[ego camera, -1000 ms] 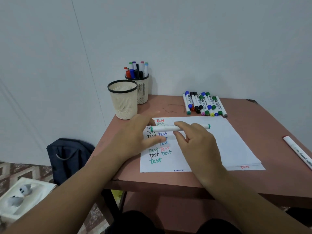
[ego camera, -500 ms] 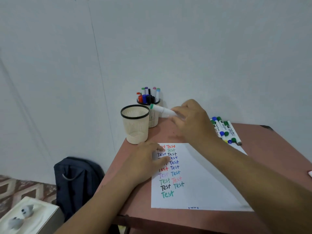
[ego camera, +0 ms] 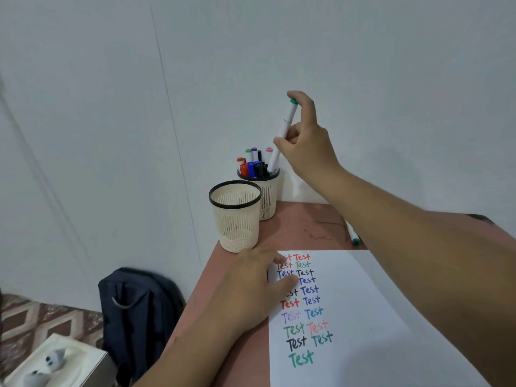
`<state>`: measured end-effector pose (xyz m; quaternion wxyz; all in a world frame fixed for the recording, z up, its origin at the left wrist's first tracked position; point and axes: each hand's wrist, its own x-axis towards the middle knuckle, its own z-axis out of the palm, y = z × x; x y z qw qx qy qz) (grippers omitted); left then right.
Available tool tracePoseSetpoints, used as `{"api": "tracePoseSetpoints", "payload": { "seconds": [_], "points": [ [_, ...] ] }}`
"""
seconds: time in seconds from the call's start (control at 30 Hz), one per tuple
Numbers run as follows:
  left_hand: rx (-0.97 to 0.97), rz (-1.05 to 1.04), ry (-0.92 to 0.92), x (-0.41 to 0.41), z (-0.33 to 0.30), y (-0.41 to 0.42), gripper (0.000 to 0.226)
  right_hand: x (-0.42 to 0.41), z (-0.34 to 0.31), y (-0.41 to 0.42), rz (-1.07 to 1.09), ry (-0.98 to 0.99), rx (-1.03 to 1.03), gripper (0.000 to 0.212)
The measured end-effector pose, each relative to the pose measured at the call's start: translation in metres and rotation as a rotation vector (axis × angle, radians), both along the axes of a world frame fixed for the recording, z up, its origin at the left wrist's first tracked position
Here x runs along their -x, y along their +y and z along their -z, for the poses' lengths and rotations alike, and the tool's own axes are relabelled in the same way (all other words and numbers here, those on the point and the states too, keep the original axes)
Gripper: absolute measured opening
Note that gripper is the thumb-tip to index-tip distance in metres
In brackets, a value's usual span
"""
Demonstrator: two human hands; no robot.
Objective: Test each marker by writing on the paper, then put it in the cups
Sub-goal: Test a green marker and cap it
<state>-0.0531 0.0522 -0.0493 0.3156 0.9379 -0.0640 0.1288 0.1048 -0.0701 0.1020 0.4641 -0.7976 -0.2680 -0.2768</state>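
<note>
My right hand [ego camera: 305, 141] pinches a white marker with a teal cap [ego camera: 283, 129], held nearly upright. Its lower end dips into the back cup [ego camera: 268, 199], which holds several markers. In front of that cup stands another beige mesh cup [ego camera: 237, 219] with a black rim; no markers show in it. My left hand [ego camera: 251, 286] rests flat on the left edge of the white paper [ego camera: 363, 317], covering part of the coloured "Test" words. One loose marker [ego camera: 352, 235] peeks out beside my right forearm, which hides whatever lies behind it.
The reddish-brown table [ego camera: 301, 222] stands against a pale wall. A dark backpack [ego camera: 139, 311] leans on the floor to the left of the table. A white box [ego camera: 55, 364] with small figures lies at the lower left.
My right hand lifted the teal marker off the paper, carried it to the back cup and turned it upright, lower end now in the cup. My left hand stayed on the paper.
</note>
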Motion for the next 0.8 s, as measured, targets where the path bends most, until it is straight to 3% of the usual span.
{"api": "tracePoseSetpoints", "payload": {
  "seconds": [0.13,0.27,0.53,0.63,0.7,0.8],
  "points": [
    [0.016,0.000,0.014,0.000,0.000,-0.001,0.044,-0.017,0.015,0.007,-0.015,0.009,0.071,0.073],
    [0.027,0.004,0.027,0.000,-0.001,-0.001,0.045,-0.029,0.043,0.010,0.070,-0.032,0.339,0.052],
    [0.033,0.004,0.026,0.002,-0.005,-0.002,0.043,-0.018,0.038,-0.008,0.024,0.054,0.458,0.076],
    [0.021,0.006,0.019,0.002,-0.004,-0.002,0.044,-0.015,0.033,-0.034,0.011,0.104,0.515,0.060],
    [0.014,0.005,0.017,0.002,-0.003,-0.002,0.044,-0.013,0.032,-0.060,0.015,0.193,0.667,0.045],
    [0.009,-0.004,0.021,0.001,-0.003,-0.002,0.045,-0.003,0.036,-0.096,0.031,0.382,0.994,0.040]
  ]
}}
